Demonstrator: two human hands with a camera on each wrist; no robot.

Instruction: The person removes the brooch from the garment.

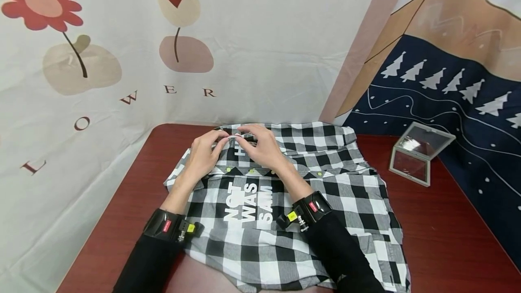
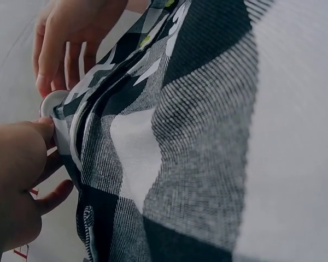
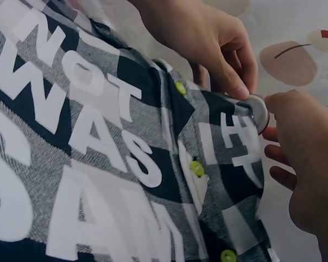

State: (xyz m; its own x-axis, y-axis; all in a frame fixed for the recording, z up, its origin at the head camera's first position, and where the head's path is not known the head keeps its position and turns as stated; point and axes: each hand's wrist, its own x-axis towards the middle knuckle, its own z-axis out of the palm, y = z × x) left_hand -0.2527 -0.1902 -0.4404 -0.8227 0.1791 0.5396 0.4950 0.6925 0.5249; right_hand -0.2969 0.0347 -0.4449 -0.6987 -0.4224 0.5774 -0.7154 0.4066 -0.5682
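Note:
A black-and-white checked shirt with white lettering and yellow-green buttons lies spread on the table. Near its far edge, both hands pinch a small round whitish disc with a dark red rim, held against the cloth. My left hand has thumb and fingertips at the disc's left side. From the right, my right hand meets it with thumb and index finger. In the left wrist view the disc shows between the two hands, partly covered by fingers and cloth.
On the table's right side stands a hinged square case with clear panels, its lid raised. The reddish-brown table borders a wall hanging with printed flowers and letters. A dark blue cloth with white trees hangs at right.

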